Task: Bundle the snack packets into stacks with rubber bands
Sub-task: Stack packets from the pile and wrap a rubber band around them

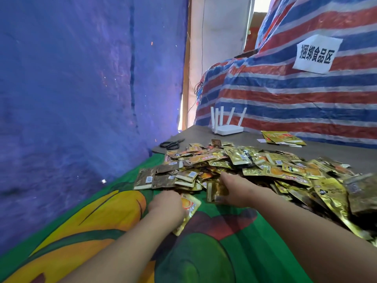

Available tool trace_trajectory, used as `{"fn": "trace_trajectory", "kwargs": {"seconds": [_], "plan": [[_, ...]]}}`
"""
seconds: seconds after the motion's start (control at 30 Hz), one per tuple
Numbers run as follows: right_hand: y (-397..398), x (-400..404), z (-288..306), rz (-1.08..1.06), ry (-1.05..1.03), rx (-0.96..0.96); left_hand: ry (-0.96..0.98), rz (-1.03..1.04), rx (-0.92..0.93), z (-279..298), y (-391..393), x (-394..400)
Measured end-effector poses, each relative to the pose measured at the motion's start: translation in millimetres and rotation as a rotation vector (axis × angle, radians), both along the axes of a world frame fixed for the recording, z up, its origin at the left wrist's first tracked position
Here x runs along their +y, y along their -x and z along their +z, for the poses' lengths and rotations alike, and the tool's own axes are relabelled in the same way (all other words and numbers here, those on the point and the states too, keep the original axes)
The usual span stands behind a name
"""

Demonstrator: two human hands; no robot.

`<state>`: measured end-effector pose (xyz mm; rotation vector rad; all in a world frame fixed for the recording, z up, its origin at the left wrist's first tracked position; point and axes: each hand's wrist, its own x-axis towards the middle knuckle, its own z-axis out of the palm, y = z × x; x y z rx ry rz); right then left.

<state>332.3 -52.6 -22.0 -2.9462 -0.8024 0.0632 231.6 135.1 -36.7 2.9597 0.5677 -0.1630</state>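
Observation:
A big loose heap of gold foil snack packets [255, 166] covers the middle and right of the surface. My left hand [166, 203] holds one gold packet with an orange picture [188, 211] at the heap's near edge, over the green cloth. My right hand [234, 188] grips a small upright stack of gold packets [215, 192] right at the heap's front. No rubber band shows in either hand.
A green and yellow printed cloth [234, 252] lies under my arms. Black scissors [171, 144] lie at the far left, a white router [227, 129] stands behind, and a few flat yellow packs [282, 137] lie at the back right. A blue tarp wall [81, 99] stands left, a striped tarp [295, 99] behind.

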Motion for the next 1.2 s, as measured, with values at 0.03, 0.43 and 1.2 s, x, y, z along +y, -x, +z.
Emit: {"fn": "trace_trajectory", "kwargs": {"seconds": [0.03, 0.43, 1.2], "plan": [[2, -2, 0, 0.01, -0.012, 0.018, 0.028, -0.023, 0.044, 3, 2, -3], [-11, 56, 29, 0.043, -0.438, 0.045, 0.395, 0.079, -0.354, 30, -41, 93], [-8, 61, 7, -0.122, -0.422, 0.079, 0.119, 0.172, -0.119, 6, -7, 83]]}}
